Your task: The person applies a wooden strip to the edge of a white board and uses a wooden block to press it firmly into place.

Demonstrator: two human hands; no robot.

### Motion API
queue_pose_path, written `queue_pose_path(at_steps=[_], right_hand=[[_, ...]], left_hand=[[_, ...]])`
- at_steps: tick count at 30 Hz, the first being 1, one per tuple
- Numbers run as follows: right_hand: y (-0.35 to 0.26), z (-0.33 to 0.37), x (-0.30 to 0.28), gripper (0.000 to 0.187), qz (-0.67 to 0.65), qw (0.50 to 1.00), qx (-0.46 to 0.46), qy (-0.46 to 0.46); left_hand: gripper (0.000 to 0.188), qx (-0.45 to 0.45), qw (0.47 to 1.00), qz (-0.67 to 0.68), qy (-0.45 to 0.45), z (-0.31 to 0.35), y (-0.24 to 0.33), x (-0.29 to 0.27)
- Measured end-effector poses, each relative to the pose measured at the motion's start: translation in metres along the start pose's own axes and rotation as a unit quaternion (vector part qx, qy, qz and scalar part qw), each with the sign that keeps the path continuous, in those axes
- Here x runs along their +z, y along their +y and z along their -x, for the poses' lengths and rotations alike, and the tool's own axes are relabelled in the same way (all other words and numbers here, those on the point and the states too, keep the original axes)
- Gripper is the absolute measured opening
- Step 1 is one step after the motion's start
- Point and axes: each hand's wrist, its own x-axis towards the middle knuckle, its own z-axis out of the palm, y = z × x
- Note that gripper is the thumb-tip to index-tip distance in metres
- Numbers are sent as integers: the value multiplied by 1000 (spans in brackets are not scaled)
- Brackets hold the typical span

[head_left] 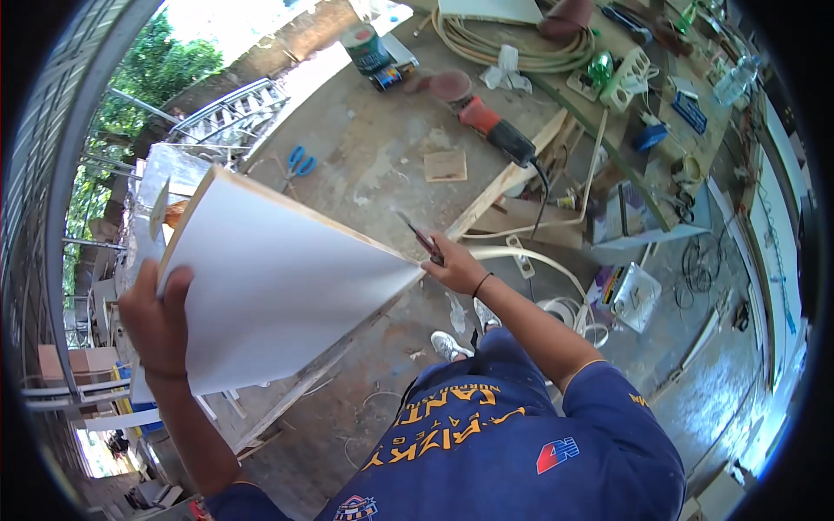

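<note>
A large white panel (278, 286) with pale wood-coloured edges stands tilted in front of me, over the left part of the workbench. My left hand (156, 317) is closed on its left edge, with the thumb on the white face. At the panel's right corner, my right hand (449, 263) is wrapped round a slim dark cutter knife (422, 236). The thin blade points up and left, away from the panel face. Part of the knife's handle is hidden in my fingers.
On the workbench (365, 191) lie blue-handled scissors (301, 161), a small wood piece (445, 166) and a red and black power sander (495, 126) with a cord. A green can (365, 49) and a coiled hose (495, 39) are farther back. Cables and a clear tray (637, 298) lie at the right.
</note>
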Motion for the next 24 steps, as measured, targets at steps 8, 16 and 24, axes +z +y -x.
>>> queue_pose_path(at_steps=[8, 16, 24], right_hand=[[41, 43, -10, 31, -299, 940, 132, -99], [95, 106, -31, 34, -217, 948, 212, -98], [79, 119, -62, 39, -154, 936, 308, -74]], left_hand=[[58, -8, 993, 92, -77, -56, -45, 66], [68, 70, 968, 100, -218, -56, -80, 268], [74, -99, 913, 209, -336, -62, -35, 344]])
